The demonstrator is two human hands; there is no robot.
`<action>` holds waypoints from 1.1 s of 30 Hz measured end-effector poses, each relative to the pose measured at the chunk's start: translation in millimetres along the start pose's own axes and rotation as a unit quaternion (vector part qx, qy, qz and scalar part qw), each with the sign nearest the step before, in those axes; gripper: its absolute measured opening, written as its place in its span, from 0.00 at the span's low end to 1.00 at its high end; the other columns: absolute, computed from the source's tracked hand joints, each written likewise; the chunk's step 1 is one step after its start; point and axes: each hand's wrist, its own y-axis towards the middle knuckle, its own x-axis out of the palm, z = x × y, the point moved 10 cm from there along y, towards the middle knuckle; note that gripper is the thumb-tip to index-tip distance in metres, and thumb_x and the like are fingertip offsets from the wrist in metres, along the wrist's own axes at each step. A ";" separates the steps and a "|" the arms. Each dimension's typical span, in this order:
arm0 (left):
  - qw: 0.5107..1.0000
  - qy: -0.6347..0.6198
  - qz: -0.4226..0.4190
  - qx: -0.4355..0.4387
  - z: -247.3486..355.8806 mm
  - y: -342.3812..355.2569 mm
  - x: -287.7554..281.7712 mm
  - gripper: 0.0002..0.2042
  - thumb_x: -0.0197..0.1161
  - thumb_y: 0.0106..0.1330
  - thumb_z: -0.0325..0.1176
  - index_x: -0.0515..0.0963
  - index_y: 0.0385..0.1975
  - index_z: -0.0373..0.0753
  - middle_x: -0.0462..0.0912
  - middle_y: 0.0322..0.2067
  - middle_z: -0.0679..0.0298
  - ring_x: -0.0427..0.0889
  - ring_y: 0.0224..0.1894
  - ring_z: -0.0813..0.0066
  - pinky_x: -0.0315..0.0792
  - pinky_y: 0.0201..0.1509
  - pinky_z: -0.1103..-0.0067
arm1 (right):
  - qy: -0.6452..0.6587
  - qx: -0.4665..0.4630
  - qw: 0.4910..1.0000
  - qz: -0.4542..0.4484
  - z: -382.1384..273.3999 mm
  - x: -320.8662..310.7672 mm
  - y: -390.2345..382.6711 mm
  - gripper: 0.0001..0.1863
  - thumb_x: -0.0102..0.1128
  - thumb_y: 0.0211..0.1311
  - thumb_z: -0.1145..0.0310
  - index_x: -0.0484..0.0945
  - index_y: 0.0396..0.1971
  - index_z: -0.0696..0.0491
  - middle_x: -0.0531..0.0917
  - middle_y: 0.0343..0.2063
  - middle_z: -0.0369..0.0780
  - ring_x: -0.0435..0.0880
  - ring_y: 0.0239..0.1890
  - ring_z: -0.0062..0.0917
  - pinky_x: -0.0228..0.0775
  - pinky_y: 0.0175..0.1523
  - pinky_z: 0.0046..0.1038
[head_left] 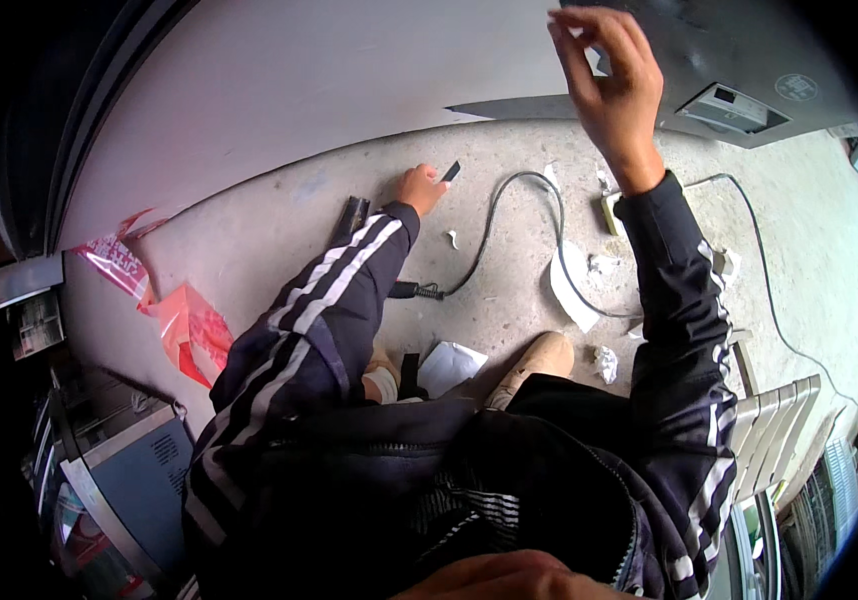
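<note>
My left hand is closed on a small flat black blade-like tool, low over the floor beside a large pale panel. Its exact kind is unclear. Raised at the upper right, my right hand has thumb and fingers curled together by a dark grey panel. A white patch shows between those fingers, but I cannot make out what it is. Under my left forearm lies a black tubular tool, mostly hidden. A black cord with a ribbed sleeve runs from behind that forearm.
Crumpled paper and white scraps lie on the concrete floor. Torn red plastic wrap is at the left, above a blue-grey metal box. A slatted seat stands at the right. A second cable crosses the floor there.
</note>
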 end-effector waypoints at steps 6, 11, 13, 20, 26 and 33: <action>0.993 0.064 -0.074 -0.064 3.4 5.8 19.6 0.17 0.72 0.57 0.46 0.81 0.41 0.46 0.84 0.45 0.56 0.81 0.52 0.55 0.73 0.56 0.62 | -0.017 0.108 0.988 -0.113 11.5 -2.4 -42.0 0.09 0.67 0.59 0.78 0.84 0.39 0.53 0.82 0.34 0.37 0.83 0.33 0.24 0.77 0.37 0.25; 0.989 0.105 -0.048 -0.096 -2.1 6.9 17.6 0.15 0.70 0.59 0.46 0.81 0.41 0.46 0.85 0.45 0.61 0.82 0.53 0.57 0.65 0.61 0.50 | 0.002 0.184 0.973 -0.136 15.3 7.9 -54.6 0.07 0.65 0.62 0.74 0.84 0.40 0.53 0.82 0.34 0.39 0.84 0.34 0.27 0.76 0.37 0.27; 0.993 0.071 -0.048 -0.078 13.1 2.0 20.5 0.18 0.71 0.58 0.45 0.81 0.45 0.46 0.85 0.44 0.61 0.83 0.51 0.58 0.69 0.58 0.59 | -0.019 0.203 0.968 -0.143 14.2 6.6 -56.7 0.08 0.66 0.62 0.72 0.84 0.40 0.53 0.82 0.33 0.40 0.84 0.33 0.29 0.76 0.38 0.29; 0.855 -0.485 -0.121 0.139 213.5 -35.3 -78.1 0.08 0.65 0.71 0.35 0.79 0.44 0.40 0.80 0.38 0.75 0.75 0.43 0.85 0.69 0.54 0.81 | 0.013 0.274 0.955 -0.110 35.2 5.4 -80.4 0.12 0.66 0.65 0.64 0.83 0.44 0.54 0.85 0.38 0.42 0.86 0.38 0.30 0.76 0.42 0.29; 0.747 -0.609 -0.011 0.265 282.8 -87.0 -212.4 0.09 0.68 0.69 0.35 0.79 0.43 0.41 0.81 0.40 0.73 0.77 0.45 0.85 0.68 0.56 0.83 | 0.159 0.289 0.941 -0.073 -2.7 19.4 -39.1 0.14 0.68 0.64 0.63 0.85 0.43 0.57 0.88 0.36 0.41 0.85 0.39 0.24 0.75 0.46 0.25; 0.806 -0.522 -0.018 0.280 294.6 -103.9 -225.0 0.06 0.71 0.65 0.31 0.84 0.37 0.40 0.86 0.36 0.69 0.79 0.41 0.84 0.71 0.52 0.82 | 0.163 0.220 0.961 -0.049 -8.3 -4.1 -18.7 0.12 0.72 0.59 0.67 0.85 0.40 0.57 0.87 0.35 0.38 0.84 0.38 0.22 0.74 0.46 0.24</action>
